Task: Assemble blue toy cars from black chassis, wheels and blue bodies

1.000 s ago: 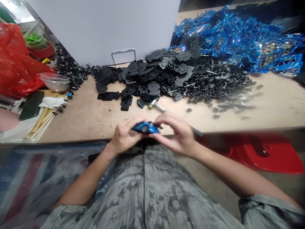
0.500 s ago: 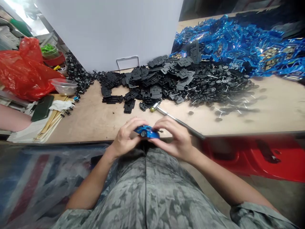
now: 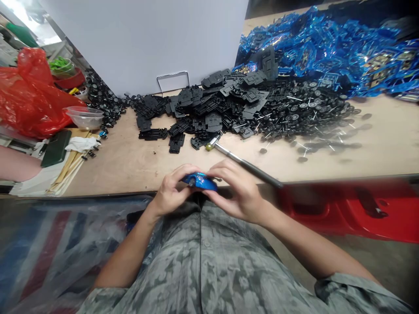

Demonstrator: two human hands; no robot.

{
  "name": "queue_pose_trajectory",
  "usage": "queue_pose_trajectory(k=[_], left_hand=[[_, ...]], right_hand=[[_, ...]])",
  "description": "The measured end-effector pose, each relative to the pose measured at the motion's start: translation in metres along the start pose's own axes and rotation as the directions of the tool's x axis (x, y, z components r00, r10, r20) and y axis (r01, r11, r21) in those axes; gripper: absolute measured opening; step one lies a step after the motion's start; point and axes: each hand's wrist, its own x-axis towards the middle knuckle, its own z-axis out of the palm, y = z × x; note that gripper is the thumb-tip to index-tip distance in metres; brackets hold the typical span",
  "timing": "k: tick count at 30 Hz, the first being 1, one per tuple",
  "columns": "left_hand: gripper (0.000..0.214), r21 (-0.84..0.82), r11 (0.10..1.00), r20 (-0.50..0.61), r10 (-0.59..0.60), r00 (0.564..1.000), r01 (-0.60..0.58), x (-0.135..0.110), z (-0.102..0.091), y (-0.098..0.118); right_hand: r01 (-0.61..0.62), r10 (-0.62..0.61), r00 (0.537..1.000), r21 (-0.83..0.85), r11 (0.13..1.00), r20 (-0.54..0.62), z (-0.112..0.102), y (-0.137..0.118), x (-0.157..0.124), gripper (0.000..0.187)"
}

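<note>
Just over the front edge of the plywood bench (image 3: pixel 124 170), a blue toy car (image 3: pixel 200 181) sits clamped between the left hand (image 3: pixel 173 189) and the right hand (image 3: pixel 237 189). The hands are close together and both are closed on it. The left fingers (image 3: pixel 178 176) wrap its left end, where one dark wheel (image 3: pixel 192 182) shows, and the right fingers (image 3: pixel 225 172) curve over its right end and cover part of the roof. Most of the car's blue top stays visible between the two grips, with its underside turned away from view.

Nearest the right hand, a metal tool (image 3: pixel 244 161) lies on the bench, its shaft running to the front edge and its silver tip touching the black chassis pile (image 3: pixel 209 113). That pile spreads across the bench just beyond the hands, and it merges on the right into a heap of wheels and axles (image 3: pixel 310 111). Behind these sits a glossy mass of blue car parts (image 3: pixel 321 52).

Further left are a red bag (image 3: pixel 32 100), a clear bowl (image 3: pixel 85 117), a white cloth (image 3: pixel 81 144) and a dark green pad (image 3: pixel 56 148). Another person's forearm (image 3: pixel 18 163) enters at the left edge. A red plastic seat (image 3: pixel 350 209) stands below the bench at right.
</note>
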Motion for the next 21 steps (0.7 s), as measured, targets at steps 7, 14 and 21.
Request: queue_pose_trajectory(k=[7, 14, 21], left_hand=[[0.03, 0.024, 0.999, -0.051, 0.032, 0.998, -0.031, 0.001, 0.006, 0.002], [0.032, 0.124, 0.991, -0.054, 0.064, 0.997, -0.056, -0.001, 0.004, 0.005], [0.031, 0.121, 0.99, 0.003, 0.075, 0.997, -0.075, 0.0, -0.003, 0.009]], right_hand=[[0.012, -0.013, 0.999, -0.016, 1.0, -0.033, 0.007, 0.002, 0.0, 0.022], [-0.076, 0.077, 0.997, 0.075, 0.994, -0.001, 0.005, 0.011, -0.002, 0.017], [-0.094, 0.09, 0.995, 0.115, 0.989, 0.038, 0.005, 0.013, -0.002, 0.015]])
